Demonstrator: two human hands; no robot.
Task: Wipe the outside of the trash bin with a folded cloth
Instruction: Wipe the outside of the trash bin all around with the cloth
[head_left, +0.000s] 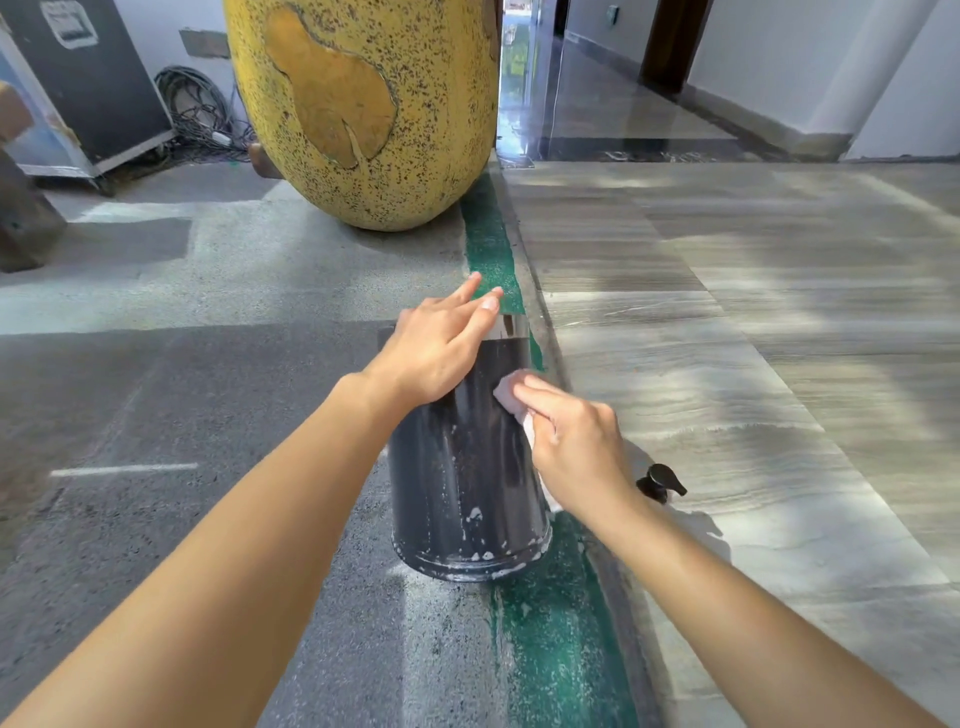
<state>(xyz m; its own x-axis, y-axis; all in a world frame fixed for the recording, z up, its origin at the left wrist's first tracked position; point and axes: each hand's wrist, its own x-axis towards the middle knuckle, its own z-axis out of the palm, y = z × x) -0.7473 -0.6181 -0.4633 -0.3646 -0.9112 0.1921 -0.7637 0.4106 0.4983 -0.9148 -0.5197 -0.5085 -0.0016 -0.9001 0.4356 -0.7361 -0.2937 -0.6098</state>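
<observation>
trash bin (462, 483) laid on its side, long axis pointing away | left hand (436, 348) rested flat on it, fingers spread | cloth (511, 397) gripped on it by right hand (571, 441)

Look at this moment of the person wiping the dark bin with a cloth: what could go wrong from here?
1. The trash bin stands by a floor edge, steadied only by the left hand resting flat on top; a hard sideways wipe might tip it.
2. White suds streak the bin's side and base, so the left hand could slip.
3. The right hand pressing the cloth works close to a black pump dispenser, which the forearm might knock over.
</observation>
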